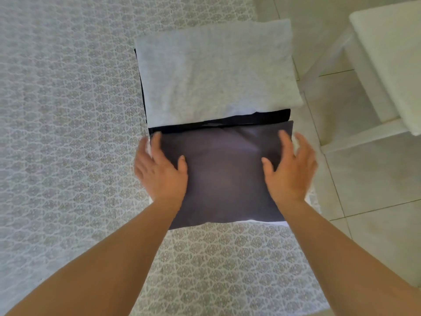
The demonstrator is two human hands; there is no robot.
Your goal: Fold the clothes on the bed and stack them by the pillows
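Note:
A folded dark grey garment [224, 176] lies on the patterned bedspread [68, 133] near the bed's right edge. My left hand [159, 169] rests flat on its left side with fingers straight. My right hand [290, 169] touches its right side, fingers spread and relaxed. Just beyond it sits a folded light grey garment [216, 71] on top of a black one [250, 119], whose edge shows underneath. A thin white layer peeks out below the dark grey garment.
A tiled floor [364, 179] runs along the right of the bed. A white piece of furniture [391, 65] stands at the upper right. The bedspread stretches wide to the left.

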